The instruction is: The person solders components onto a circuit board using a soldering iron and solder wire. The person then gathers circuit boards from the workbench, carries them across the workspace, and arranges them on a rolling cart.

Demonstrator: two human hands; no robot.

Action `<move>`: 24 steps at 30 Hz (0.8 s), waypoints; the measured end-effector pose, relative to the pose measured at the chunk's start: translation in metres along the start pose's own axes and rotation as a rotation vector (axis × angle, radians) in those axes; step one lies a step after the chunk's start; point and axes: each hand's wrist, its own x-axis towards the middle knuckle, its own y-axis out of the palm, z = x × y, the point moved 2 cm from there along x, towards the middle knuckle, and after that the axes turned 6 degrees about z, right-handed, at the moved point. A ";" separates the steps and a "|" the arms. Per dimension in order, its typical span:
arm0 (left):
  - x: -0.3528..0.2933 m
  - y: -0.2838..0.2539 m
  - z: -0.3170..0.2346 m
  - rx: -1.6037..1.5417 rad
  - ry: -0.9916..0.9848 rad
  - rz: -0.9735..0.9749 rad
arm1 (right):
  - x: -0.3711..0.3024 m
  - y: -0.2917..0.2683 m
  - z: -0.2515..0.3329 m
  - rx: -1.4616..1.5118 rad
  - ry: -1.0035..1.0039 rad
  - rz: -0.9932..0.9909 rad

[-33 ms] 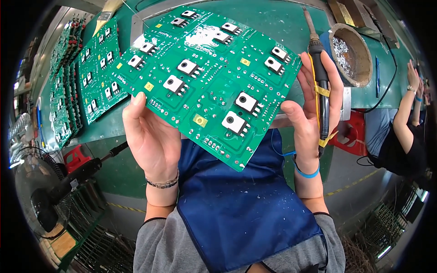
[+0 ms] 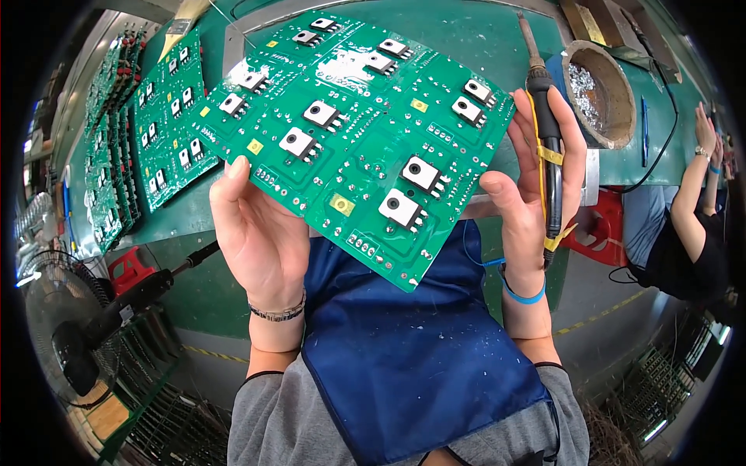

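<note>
A large green circuit board point(image 2: 365, 163), dotted with several white-and-black transistors and solder joints, is tilted in front of me above the bench edge. My left hand point(image 2: 260, 225) grips its lower left edge, the thumb on top and the other fingers hidden underneath. At the board's right edge is my right hand point(image 2: 536, 171), its thumb and fingertips against or very close to that edge. A soldering iron point(image 2: 550, 128) with a black handle and a yellow wire taped along it lies in the same hand, tip pointing away from me.
To the left, another green board point(image 2: 172, 116) leans beside a stack of boards point(image 2: 113, 171). A round tub point(image 2: 622, 97) with solder bits, a blue pen point(image 2: 644, 132) and metal blocks point(image 2: 594, 23) are at right. A fan point(image 2: 70, 334) stands lower left; a co-worker point(image 2: 684, 210) sits right.
</note>
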 end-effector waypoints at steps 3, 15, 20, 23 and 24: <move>0.001 0.001 0.001 0.005 -0.008 0.004 | 0.000 0.001 0.001 0.009 0.011 -0.008; 0.003 0.005 0.004 -0.036 -0.027 0.065 | 0.001 -0.001 -0.002 0.014 0.038 -0.021; 0.003 0.011 0.004 -0.006 -0.021 0.019 | 0.000 -0.001 -0.006 0.053 0.049 -0.029; 0.004 0.017 0.005 -0.019 -0.002 -0.004 | 0.000 -0.002 -0.008 0.065 0.045 -0.025; 0.004 0.018 0.004 -0.016 0.008 0.036 | 0.000 -0.002 -0.009 0.071 0.041 -0.026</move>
